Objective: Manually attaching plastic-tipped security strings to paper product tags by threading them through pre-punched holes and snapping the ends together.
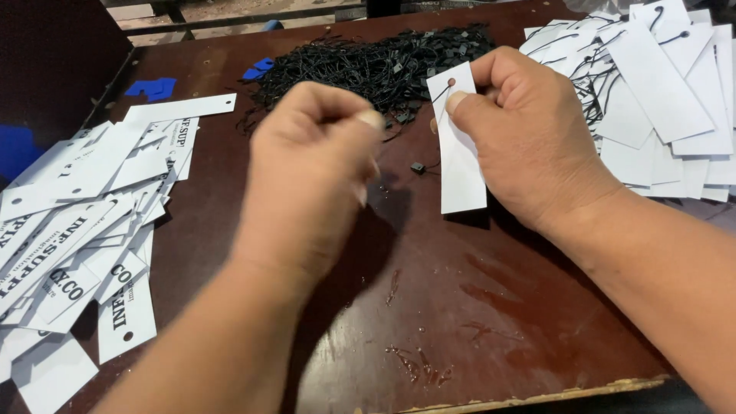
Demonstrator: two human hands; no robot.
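Note:
My right hand (529, 138) pinches the top of a white paper tag (462, 169) between thumb and fingers, holding it upright over the table. A thin black string (418, 165) runs through the tag's hole and hangs down with a small black clasp at its end. My left hand (314, 169) is closed with fingertips pinched near the string, just left of the tag; whether it grips the string is hard to see.
A heap of black strings (376, 65) lies at the back centre of the dark wooden table (429, 307). Printed white tags without strings (77, 230) are spread at the left. Strung tags (659, 100) pile at the right. Blue scraps (153, 88) lie far left.

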